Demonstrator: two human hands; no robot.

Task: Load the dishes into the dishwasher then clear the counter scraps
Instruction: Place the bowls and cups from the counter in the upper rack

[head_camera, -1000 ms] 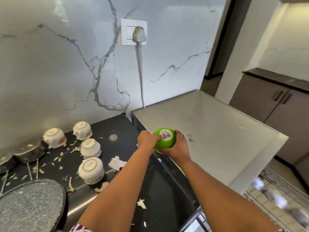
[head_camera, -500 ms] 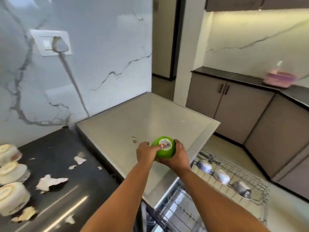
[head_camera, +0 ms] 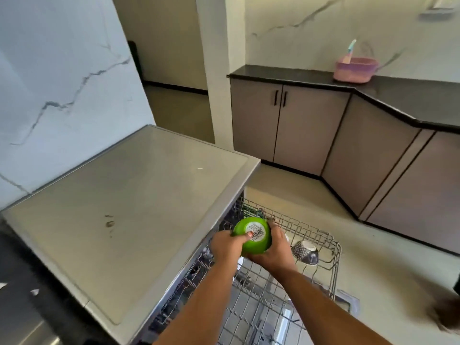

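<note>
Both hands held a green bowl (head_camera: pixel 254 236) upside down, with its flat bottom facing up and a white barcode sticker (head_camera: pixel 256 231) stuck on it. The left hand (head_camera: pixel 227 246) gripped the bowl's left side, fingers curled round it and the thumb up on the bottom just by the sticker. The right hand (head_camera: pixel 275 252) cupped the bowl from the right and from below, fingers wrapped round its edge. The bowl was in the air above the wire rack (head_camera: pixel 321 267), which stuck out of the open dishwasher (head_camera: pixel 179 277), near the back left part of the rack and close to the dishwasher's front edge. A small shiny patterned bowl (head_camera: pixel 305 251) sat in the rack just to the right of the right hand, tipped on its side, not touching the green bowl. The dishwasher's flat grey top (head_camera: pixel 129 195) lay to the left of the hands, with a small dark smudge (head_camera: pixel 109 223) on it. A dark counter (head_camera: pixel 22 295) with a few white scraps (head_camera: pixel 34 291) was at the far left. Across the room a pink basket (head_camera: pixel 354 70) sat on another dark counter (head_camera: pixel 398 95) above grey cupboards (head_camera: pixel 293 125)
</note>
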